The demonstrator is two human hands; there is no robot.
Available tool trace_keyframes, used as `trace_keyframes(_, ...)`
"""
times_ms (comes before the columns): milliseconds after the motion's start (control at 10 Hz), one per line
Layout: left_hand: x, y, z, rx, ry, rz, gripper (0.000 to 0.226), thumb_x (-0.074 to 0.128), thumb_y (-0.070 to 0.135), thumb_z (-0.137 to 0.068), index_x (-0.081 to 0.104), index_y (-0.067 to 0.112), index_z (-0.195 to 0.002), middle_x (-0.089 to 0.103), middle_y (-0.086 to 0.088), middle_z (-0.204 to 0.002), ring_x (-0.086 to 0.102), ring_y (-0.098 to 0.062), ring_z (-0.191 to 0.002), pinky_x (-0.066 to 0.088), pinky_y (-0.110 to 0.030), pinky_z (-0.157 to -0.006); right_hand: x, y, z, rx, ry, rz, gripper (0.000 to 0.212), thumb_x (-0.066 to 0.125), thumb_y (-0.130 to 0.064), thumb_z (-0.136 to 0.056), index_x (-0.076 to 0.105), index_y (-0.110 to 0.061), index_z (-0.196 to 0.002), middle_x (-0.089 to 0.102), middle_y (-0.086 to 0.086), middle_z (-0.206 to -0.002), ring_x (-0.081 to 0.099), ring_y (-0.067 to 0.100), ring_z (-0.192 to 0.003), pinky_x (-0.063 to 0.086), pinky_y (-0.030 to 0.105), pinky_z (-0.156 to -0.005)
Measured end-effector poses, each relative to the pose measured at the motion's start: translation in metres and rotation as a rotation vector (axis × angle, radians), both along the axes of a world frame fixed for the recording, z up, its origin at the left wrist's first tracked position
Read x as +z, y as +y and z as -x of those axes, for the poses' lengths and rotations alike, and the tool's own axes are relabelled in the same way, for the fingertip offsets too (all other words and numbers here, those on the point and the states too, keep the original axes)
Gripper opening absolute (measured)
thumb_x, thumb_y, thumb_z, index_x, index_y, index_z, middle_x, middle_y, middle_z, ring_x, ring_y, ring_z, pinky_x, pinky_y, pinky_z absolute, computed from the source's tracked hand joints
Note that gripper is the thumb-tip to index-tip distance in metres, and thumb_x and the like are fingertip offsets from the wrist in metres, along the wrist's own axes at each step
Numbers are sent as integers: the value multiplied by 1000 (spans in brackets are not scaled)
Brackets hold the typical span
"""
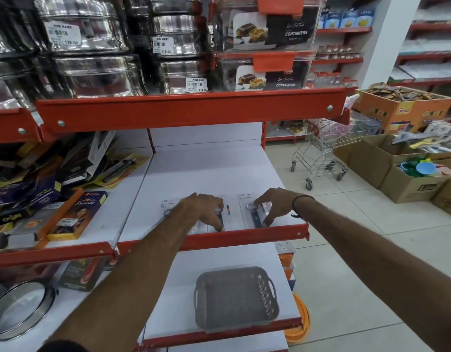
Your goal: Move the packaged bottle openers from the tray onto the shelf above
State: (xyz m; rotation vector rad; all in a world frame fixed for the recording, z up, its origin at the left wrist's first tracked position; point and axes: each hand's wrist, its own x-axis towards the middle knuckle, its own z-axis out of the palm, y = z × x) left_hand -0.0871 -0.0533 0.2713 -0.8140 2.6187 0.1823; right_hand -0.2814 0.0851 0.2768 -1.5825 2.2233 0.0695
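Both hands lie palm-down on white carded packs at the front of the middle shelf (pixel 206 174), and neither has closed around anything. On the far left of that level, a heap of boxed and carded kitchen goods (pixel 41 189) is piled loosely, with a yellow-edged box (pixel 77 214) lying nearest the bare white section. Below it, a round sieve (pixel 21 309) with a dark rim rests on the lower shelf. Next comes the left hand (pixel 202 208), fingers spread and curled slightly, fingertips pressing the left bottle opener pack (pixel 173 203) flat against the shelf just behind the red front lip (pixel 234 237); whether the fingers pinch an edge of the card I cannot tell. Just beside it, the right hand (pixel 272 205) is arched over the right bottle opener pack (pixel 247 199), thumb and fingertips touching the card near the opener's metal head and dark handle, the hand loosely spread, not clamped. A dark band circles that wrist. The two packs lie side by side, near each other but apart. Directly below, the grey tray (pixel 235 299) with handles sits on the lower shelf, and I can see no packs inside it. Further right, a wire shopping trolley (pixel 321 153) stands on the tiled floor, with open cardboard boxes (pixel 407 174) beyond it.
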Motion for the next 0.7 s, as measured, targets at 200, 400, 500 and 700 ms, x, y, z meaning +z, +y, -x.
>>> trace_keyframes(200, 0, -4, 1, 40, 2, -51, 76, 74, 59, -68, 48, 28, -132, 52, -1, -145, 51, -29, -124, 42, -49, -108, -4, -8, -13, -6, -25, 54, 76, 87, -39, -68, 57, -26, -137, 52, 3, -146, 49, 27, -132, 41, 42, -111)
trace_keyframes(400, -3, -5, 1, 55, 6, -44, 78, 75, 61, -65, 48, 31, -132, 52, -1, -144, 52, -29, -123, 43, -52, -107, -2, -18, -28, 34, 18, 42, 77, 86, -43, -67, 58, -28, -136, 52, 2, -145, 51, 28, -128, 43, 44, -109)
trace_keyframes(500, -1, -2, 0, 62, -8, -36, 80, 73, 60, -64, 47, 30, -133, 52, -1, -144, 52, -30, -124, 44, -52, -106, 1, -18, -31, 37, 56, 21, 78, 84, -42, -69, 54, -26, -139, 49, 3, -147, 50, 29, -129, 42, 44, -109)
trace_keyframes(700, -5, 10, -16, 10, 138, 58, 68, 58, 46, -89, 33, 25, -149, 29, -4, -162, 30, -29, -147, 25, -52, -121, 11, -2, -44, 2, 84, 96, 79, 78, -40, -78, 42, -24, -147, 41, 3, -154, 40, 27, -139, 34, 45, -114)
